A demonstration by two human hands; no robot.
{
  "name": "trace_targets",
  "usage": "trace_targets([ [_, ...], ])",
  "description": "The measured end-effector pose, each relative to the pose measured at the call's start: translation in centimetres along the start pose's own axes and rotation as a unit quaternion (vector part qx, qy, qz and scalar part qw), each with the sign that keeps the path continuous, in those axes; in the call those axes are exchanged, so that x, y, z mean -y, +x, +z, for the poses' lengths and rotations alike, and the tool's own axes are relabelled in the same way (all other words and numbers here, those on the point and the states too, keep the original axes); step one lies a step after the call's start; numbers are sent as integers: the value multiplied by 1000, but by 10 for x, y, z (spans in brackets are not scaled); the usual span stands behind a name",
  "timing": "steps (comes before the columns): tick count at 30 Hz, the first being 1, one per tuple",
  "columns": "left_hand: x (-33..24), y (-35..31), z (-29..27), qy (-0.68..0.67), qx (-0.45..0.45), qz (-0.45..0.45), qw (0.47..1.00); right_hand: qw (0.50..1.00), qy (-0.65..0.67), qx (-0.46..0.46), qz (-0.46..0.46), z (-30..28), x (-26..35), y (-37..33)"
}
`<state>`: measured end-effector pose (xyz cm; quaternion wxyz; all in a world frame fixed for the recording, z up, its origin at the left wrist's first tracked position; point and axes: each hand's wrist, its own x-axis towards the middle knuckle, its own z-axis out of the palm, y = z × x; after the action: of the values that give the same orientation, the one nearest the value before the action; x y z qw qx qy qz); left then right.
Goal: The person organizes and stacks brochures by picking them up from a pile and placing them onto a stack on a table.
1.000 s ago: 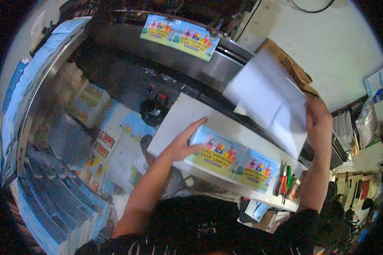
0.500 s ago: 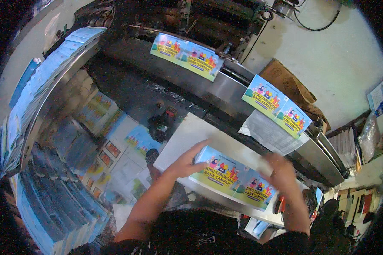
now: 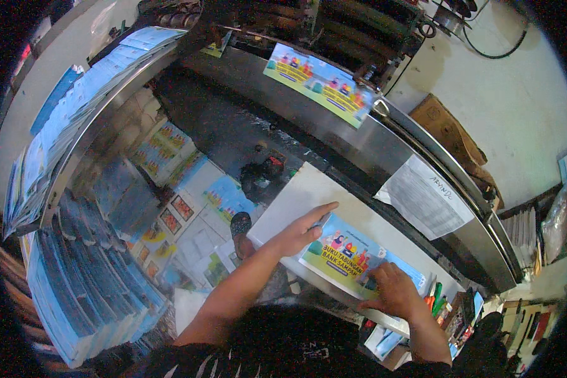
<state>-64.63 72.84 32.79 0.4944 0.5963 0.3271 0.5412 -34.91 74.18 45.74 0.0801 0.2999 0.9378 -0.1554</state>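
A stack of printed cover sheets [image 3: 342, 252], blue and green-yellow with cartoon figures, lies on a white board [image 3: 315, 186] in front of me. My left hand [image 3: 299, 234] is at the stack's left end, its fingers stretched out and its thumb against the corner. Over the right half of the stack is my right hand [image 3: 394, 291]. Its fingers are bent onto the top sheet, with the thumb apart from them near the front edge. The hand hides much of the sheet's right half. Another cover sheet [image 3: 319, 84] lies over the metal rail beyond the board.
A white paper [image 3: 425, 196] hangs on the rail at right. Curved rows of blue booklets [image 3: 101, 82] line the left side, with tall stacks [image 3: 94, 296] below them. Brown cardboard [image 3: 447, 129] stands behind the rail. Tools and scissors [image 3: 431, 295] lie beside my right hand.
The cover sheets on the rail have moved left along it, uncovering the white paper. My right hand has come inward over the stack. The whole view has shifted slightly.
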Motion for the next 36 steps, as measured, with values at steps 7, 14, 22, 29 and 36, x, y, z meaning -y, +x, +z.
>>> trace_targets([
  [7, 5, -1, 1, -14, -2, 10, 1000, 990, 20, 123, 62, -14, 7, 9],
  [14, 18, -4, 1, -77, -8, 7, 997, 975, 210, 66, 25, -42, 2, -1],
  [22, 5, 0, 2, 2, -11, 12, 1000, 968, -46, -220, 113, -139, -55, 13],
  [29, -10, 2, 3, 60, 1, -25, 998, 808, -290, -503, 99, -182, -146, 49],
  [36, -20, 1, 8, -35, -7, -66, 997, 922, -218, -310, 83, -83, -154, 40],
])
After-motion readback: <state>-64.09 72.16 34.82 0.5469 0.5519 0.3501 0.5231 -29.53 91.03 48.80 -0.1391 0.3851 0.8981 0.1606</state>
